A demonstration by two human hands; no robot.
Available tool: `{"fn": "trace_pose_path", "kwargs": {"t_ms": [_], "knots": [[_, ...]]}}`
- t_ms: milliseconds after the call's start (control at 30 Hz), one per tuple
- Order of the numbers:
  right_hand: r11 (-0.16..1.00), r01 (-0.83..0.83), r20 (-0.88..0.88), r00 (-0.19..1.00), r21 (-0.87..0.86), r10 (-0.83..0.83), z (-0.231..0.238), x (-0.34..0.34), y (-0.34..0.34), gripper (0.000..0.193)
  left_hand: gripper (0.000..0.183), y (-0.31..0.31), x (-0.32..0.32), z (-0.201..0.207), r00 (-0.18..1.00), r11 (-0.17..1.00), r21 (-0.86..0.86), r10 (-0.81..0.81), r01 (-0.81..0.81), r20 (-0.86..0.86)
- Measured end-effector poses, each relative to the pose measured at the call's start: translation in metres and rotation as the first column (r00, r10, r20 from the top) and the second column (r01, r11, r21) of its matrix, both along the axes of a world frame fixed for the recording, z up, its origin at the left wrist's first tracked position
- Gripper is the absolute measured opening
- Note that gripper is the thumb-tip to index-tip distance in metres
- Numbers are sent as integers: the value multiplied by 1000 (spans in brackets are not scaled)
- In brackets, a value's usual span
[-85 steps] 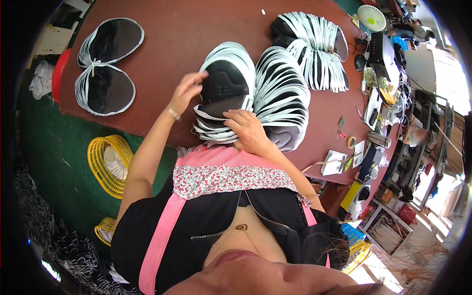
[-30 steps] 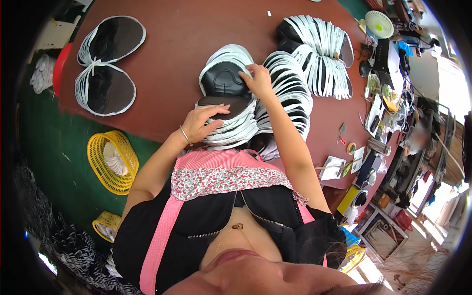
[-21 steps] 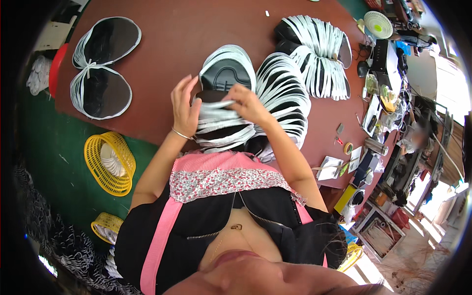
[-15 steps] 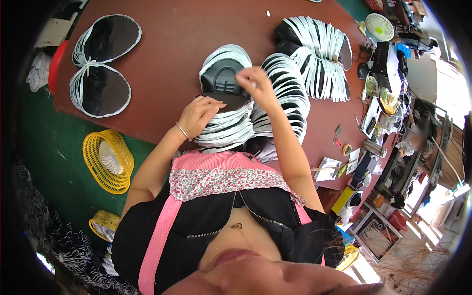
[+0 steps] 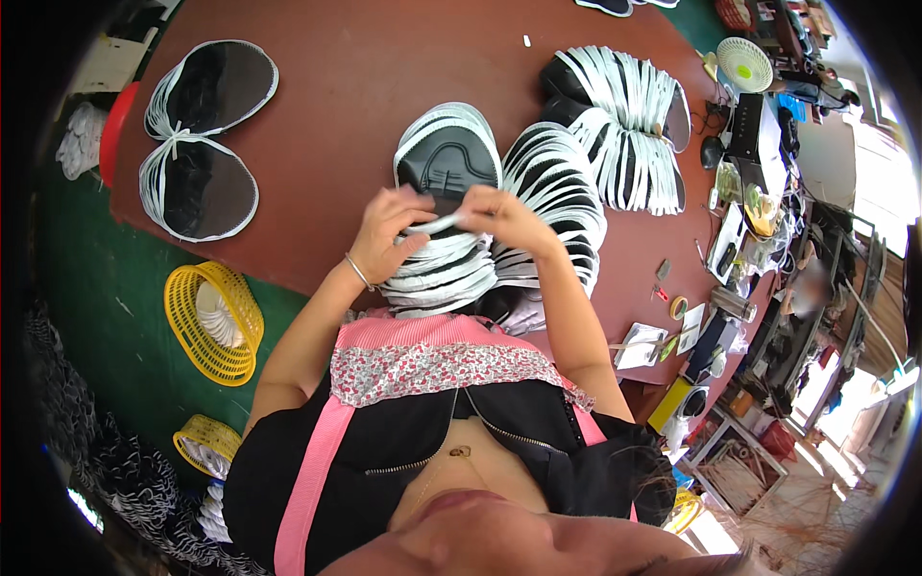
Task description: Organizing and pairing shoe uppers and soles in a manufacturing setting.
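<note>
At the near edge of the red-brown table (image 5: pixel 336 125), your left hand (image 5: pixel 392 228) and right hand (image 5: pixel 509 221) pinch a dark, white-rimmed piece (image 5: pixel 442 227), blurred, between them over the near pile (image 5: pixel 440 276). Just beyond lies a black stack (image 5: pixel 447 165); a fanned row (image 5: pixel 557 182) sits close on the right, a tied bundle (image 5: pixel 206 190) well apart on the left.

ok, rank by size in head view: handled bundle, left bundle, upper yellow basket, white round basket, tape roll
1. Handled bundle, left bundle: too alike to rank
2. Upper yellow basket
3. White round basket
4. Tape roll
</note>
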State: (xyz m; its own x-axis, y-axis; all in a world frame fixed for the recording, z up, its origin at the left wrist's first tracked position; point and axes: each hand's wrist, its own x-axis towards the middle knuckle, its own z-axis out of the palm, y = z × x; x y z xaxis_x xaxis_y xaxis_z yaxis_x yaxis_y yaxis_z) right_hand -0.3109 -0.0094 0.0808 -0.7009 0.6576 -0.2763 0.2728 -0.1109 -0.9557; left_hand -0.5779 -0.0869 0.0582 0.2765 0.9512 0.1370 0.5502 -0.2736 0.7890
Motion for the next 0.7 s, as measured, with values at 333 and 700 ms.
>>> {"fn": "trace_pose_path", "kwargs": {"t_ms": [333, 700], "knots": [[535, 215, 299, 635, 817, -712, -66, -24, 40, 30, 36, -8, 1, -5, 986, 986, -139, -73, 94, 148], [974, 50, -64, 996, -222, -66, -2, 18, 26, 15, 50, 6, -1, 3, 959, 981, 190, 27, 28, -281]]}}
